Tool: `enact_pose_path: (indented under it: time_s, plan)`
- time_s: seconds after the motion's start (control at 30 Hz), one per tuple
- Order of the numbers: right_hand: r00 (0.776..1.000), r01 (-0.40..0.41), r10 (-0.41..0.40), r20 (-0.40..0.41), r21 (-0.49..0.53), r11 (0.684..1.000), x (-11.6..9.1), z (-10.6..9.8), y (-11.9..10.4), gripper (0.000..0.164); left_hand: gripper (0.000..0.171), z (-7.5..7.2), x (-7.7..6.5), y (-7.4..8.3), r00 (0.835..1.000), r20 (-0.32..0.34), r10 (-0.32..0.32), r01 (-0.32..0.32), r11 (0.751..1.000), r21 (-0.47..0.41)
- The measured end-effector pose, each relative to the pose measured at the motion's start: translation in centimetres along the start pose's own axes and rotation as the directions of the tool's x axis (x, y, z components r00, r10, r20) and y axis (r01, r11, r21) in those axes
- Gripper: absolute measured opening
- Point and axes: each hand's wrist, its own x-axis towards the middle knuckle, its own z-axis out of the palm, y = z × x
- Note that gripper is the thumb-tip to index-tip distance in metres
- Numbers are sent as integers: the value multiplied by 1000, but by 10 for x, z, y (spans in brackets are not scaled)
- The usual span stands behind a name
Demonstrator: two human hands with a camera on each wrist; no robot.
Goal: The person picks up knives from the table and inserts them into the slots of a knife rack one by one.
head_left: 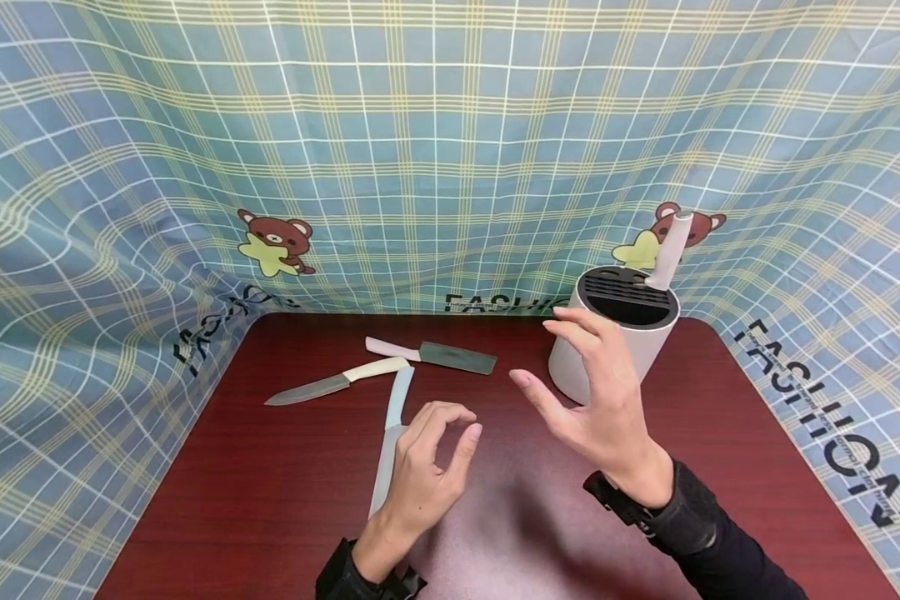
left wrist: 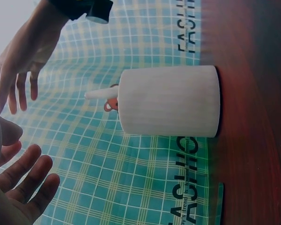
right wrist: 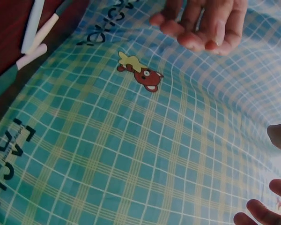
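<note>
- Head view: bright, evenly lit and mostly sharp; straight lines on the checked cloth (head_left: 435,167) bow towards the outer edges.
- Light appears to fall from above, leaving pale glare on the near tabletop (head_left: 487,542) and a soft, dark shadow below the right hand (head_left: 607,400).
- Left wrist view: dimmer, hazy, upper left corner washed out.
- Right wrist view: dim, slightly soft, pale glow at the right edge.

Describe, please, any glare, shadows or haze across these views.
Head: glare and a dark shadow on the table; left wrist: pale haze at upper left, beside the right hand; right wrist: table darkened at upper left, bright patch at right edge.
</note>
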Motion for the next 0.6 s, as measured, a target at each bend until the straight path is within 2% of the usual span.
enact_pose_path:
  time_s: [0.23,0.6]
  plan:
    - [998,-48,47,43,26,998,-15,8,-4,56,15,0,-1,-1,1000,-6,1,-1,1000,3]
    - [982,-143,139,129,29,989,-48,27,-7,54,15,1,-6,-2,1000,-14,-20,20,1000,8]
